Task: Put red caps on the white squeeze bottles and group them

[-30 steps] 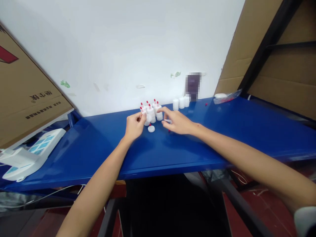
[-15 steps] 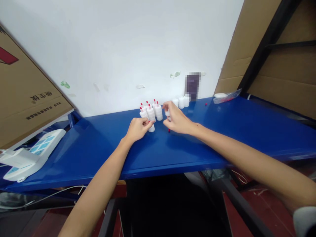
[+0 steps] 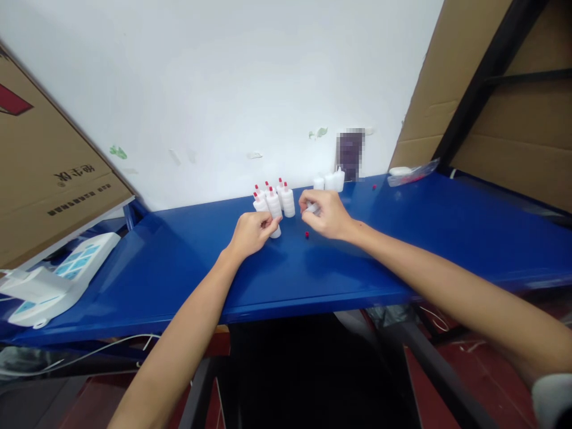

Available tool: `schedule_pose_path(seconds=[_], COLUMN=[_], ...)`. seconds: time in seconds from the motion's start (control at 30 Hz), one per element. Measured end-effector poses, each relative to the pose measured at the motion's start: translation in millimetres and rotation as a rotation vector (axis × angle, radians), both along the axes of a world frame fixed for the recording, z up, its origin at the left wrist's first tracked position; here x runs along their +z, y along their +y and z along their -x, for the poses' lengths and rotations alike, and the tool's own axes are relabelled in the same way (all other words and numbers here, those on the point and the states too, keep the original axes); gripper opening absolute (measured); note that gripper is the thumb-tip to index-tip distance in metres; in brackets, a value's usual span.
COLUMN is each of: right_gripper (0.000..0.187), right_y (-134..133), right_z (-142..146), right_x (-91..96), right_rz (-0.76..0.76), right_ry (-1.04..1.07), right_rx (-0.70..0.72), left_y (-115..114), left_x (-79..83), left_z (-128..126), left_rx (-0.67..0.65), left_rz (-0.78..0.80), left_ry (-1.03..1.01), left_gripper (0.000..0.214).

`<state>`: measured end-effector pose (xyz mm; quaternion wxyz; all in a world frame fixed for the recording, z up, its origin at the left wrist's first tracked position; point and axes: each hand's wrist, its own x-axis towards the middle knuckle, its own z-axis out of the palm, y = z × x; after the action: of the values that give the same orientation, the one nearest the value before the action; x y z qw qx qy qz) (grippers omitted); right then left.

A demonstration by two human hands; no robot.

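Observation:
My left hand (image 3: 254,231) is closed at the front of a group of white squeeze bottles (image 3: 288,204) with red tips. Its fingers are on the front white bottle (image 3: 276,232), whose upper part they cover. To the right, my right hand (image 3: 329,215) curls around a white bottle (image 3: 313,208), which shows only in part between thumb and fingers. A small red cap (image 3: 307,235) lies on the blue table (image 3: 286,280) just below that hand.
More white bottles (image 3: 330,180) stand by the wall behind my right hand, next to a dark blurred-out object (image 3: 351,156). Another red cap (image 3: 374,187) and a clear plastic bag (image 3: 413,173) lie further right. A white power strip (image 3: 75,274) rests at the left.
My right hand has shifted slightly right and down, and its fingers have curled further around the white bottle, which is now tilted. My left hand has stayed almost in place at the front bottle.

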<state>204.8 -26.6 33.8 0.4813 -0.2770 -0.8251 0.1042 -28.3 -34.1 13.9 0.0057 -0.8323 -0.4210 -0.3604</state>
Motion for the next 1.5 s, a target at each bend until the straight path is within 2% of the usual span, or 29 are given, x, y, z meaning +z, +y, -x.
schedule_pose_path(seconds=[0.1, 0.23, 0.3, 0.47, 0.63, 0.83, 0.97, 1.23, 1.4, 1.5], right_gripper=[0.005, 0.027, 0.036, 0.047, 0.038, 0.042, 0.037, 0.027, 0.031, 0.03], right_y=[1.0, -0.2, -1.4, -4.0, -5.0, -8.0, -11.2, -11.5, -10.1, -9.7], right_z=[-0.7, -3.2, -4.1, -1.7, 2.5, 3.4, 7.7, 13.5, 12.0, 11.0], right_x=[-1.2, -1.3, -1.6, -5.5, -8.9, -9.3, -8.7, -7.3, -7.5, -8.1], right_rz=[0.025, 0.078, 0.11, 0.179, 0.214, 0.207, 0.203, 0.338, 0.421, 0.426], right_ry=[0.053, 0.062, 0.039, -0.017, -0.019, -0.078, -0.043, 0.048, -0.002, -0.033], right_rx=[-0.021, -0.009, 0.022, 0.167, 0.243, 0.318, 0.296, 0.32, 0.344, 0.343], left_y=[0.8, 0.1, -1.8, -9.8, -20.7, -25.5, -23.4, -20.9, -20.6, -20.7], left_x=[-1.0, -0.7, -0.1, -0.4, 0.4, 0.1, -2.0, -2.8, -5.2, -7.9], left_z=[0.1, -2.6, -5.9, -17.7, -28.9, -33.2, -32.6, -31.0, -28.6, -27.2], left_rx=[0.001, -0.045, -0.09, -0.152, -0.197, -0.244, -0.258, -0.256, -0.267, -0.284], left_rz=[-0.032, -0.089, -0.128, -0.269, -0.342, -0.276, -0.252, -0.246, -0.241, -0.171], left_ry=[-0.022, -0.049, -0.078, -0.142, -0.176, -0.161, -0.172, -0.163, -0.109, -0.05], left_gripper=[0.044, 0.035, 0.03, 0.021, 0.012, 0.007, 0.007, 0.001, 0.005, 0.006])
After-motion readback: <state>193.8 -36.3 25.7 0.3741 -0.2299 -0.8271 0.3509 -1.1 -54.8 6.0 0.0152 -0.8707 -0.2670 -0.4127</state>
